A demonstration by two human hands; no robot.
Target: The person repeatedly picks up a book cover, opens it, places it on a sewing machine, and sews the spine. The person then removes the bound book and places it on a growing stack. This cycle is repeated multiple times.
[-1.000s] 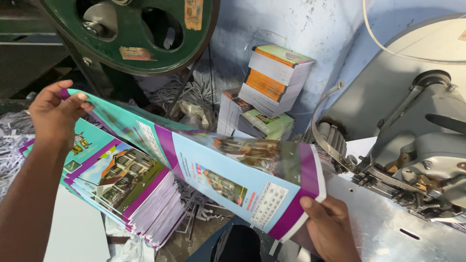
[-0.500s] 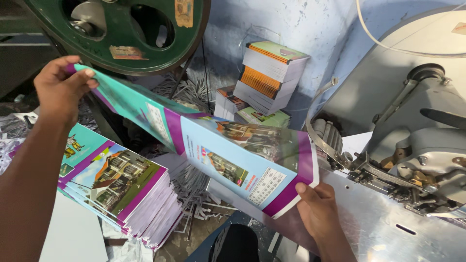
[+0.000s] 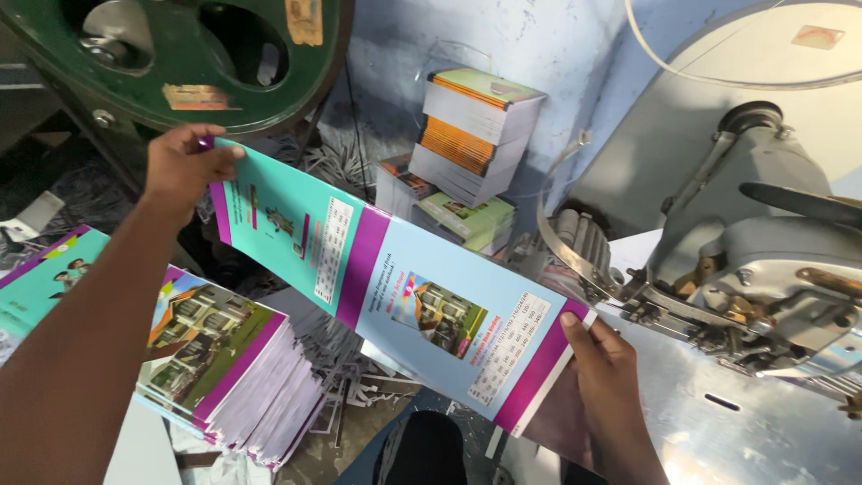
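A long printed booklet (image 3: 395, 296) with teal, light blue and purple panels stretches between both hands. My left hand (image 3: 184, 166) pinches its far upper-left end. My right hand (image 3: 600, 355) grips its near lower-right edge, next to the grey stitching machine (image 3: 745, 260). The booklet hangs tilted above the work area, its right end over the machine's metal table (image 3: 718, 431).
A stack of similar printed booklets (image 3: 224, 368) lies at the lower left under my left arm. More stacked booklets (image 3: 471, 135) stand against the blue wall. A large green wheel (image 3: 180, 54) fills the upper left. Paper trimmings litter the floor (image 3: 359, 377).
Both hands have carried the booklet to the right and flattened it out. My left hand has moved right, and the right end now reaches the machine.
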